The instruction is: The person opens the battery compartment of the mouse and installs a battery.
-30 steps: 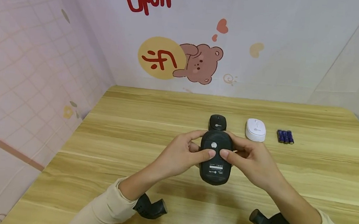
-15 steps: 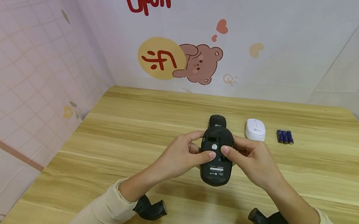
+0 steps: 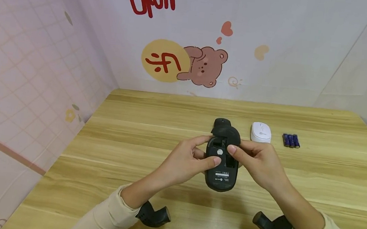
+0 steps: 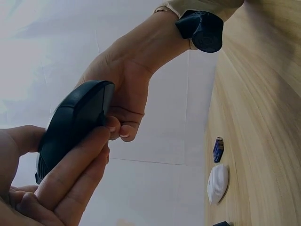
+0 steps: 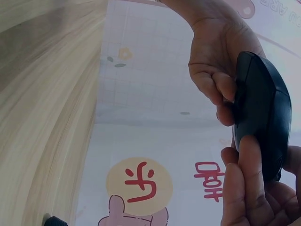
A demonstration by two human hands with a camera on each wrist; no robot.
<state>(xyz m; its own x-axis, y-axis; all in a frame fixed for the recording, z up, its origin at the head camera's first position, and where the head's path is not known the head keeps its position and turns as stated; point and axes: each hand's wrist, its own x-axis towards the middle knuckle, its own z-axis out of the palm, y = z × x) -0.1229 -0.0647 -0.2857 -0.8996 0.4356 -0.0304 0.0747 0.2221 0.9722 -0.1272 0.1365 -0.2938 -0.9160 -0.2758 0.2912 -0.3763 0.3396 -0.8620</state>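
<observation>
A black computer mouse is held bottom up between both hands above the table. Its battery cover sits askew at the far end, shifted off the body, and dark hollows show in the underside. My left hand grips the mouse's left side, thumb on the underside near a round silver sticker. On the other side my right hand holds it with the thumb pressed just below the cover. Both wrist views show fingers curled under the mouse's rounded top; the cover is hard to make out there.
Behind the held mouse lies a second black mouse, partly hidden. A white mouse and several blue batteries are to its right on the wooden table. Black camera mounts hang from the wrists.
The battery cover has slid away toward the far end and tilted, uncovering the compartment. My right thumb has moved slightly up with it; the left hand has hardly moved.
</observation>
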